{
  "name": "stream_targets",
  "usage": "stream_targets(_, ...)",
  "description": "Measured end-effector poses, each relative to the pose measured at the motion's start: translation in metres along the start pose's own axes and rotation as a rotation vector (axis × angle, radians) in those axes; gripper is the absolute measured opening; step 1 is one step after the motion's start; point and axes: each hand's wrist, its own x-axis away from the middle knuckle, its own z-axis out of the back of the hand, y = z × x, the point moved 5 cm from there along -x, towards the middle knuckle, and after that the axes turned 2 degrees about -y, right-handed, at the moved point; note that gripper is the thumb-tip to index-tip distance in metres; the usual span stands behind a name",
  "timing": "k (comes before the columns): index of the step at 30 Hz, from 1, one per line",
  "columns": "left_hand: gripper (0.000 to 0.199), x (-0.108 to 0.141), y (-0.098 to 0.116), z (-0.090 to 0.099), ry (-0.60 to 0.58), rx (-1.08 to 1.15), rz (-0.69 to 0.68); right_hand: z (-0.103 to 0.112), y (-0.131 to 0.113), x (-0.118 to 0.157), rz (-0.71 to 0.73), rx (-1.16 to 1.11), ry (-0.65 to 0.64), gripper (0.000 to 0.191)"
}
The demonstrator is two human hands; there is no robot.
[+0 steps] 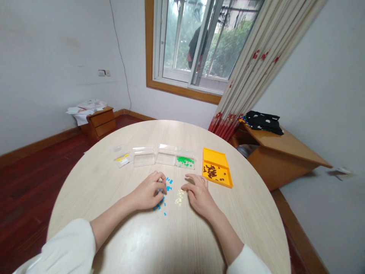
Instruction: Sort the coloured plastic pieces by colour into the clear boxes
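My left hand (150, 191) is over the left part of a scatter of small blue pieces (169, 188), its fingers loosely bent and apart. Some of the blue pieces are hidden under those fingers. To their right lies a small group of pale yellow pieces (179, 198). My right hand (199, 195) is just beside this group, fingers spread, with the index fingertip close to the yellow pieces. I see nothing held in either hand, though the space beneath the left fingers is partly covered.
Beyond my hands stand open clear plastic boxes (144, 159), one holding green pieces (185, 161), another at the left with yellow pieces (122, 158). An open orange case (216, 154) with dark brown pieces (211, 171) lies at right. All rest on a round wooden table (137, 243).
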Motion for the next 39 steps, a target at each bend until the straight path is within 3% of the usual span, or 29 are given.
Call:
stream_targets(8,0.036,0.004,0.019,-0.003,-0.282,0.091,-0.143,-0.001,-0.03,0.005,0.132,-0.16,-0.25,0.04)
stream_targets(16,0.032,0.002,0.012,-0.002,-0.274,0.087,-0.051,0.0,-0.023,0.004,0.086,-0.192,-0.238,0.035)
stream_targets(22,0.032,0.007,0.025,-0.008,-0.431,0.096,-0.138,-0.003,-0.028,0.004,0.119,-0.231,-0.296,0.037)
stream_targets(29,0.033,0.003,0.008,-0.004,-0.344,0.002,-0.008,0.0,-0.026,0.004,0.091,-0.237,-0.286,0.034)
stream_targets(34,0.035,0.006,0.018,-0.006,-0.409,0.069,-0.084,-0.003,-0.028,0.005,0.1,-0.224,-0.348,0.03)
stream_targets(39,0.036,0.006,0.016,-0.01,-0.387,0.019,-0.076,0.0,-0.023,0.004,0.056,-0.215,-0.258,0.031)
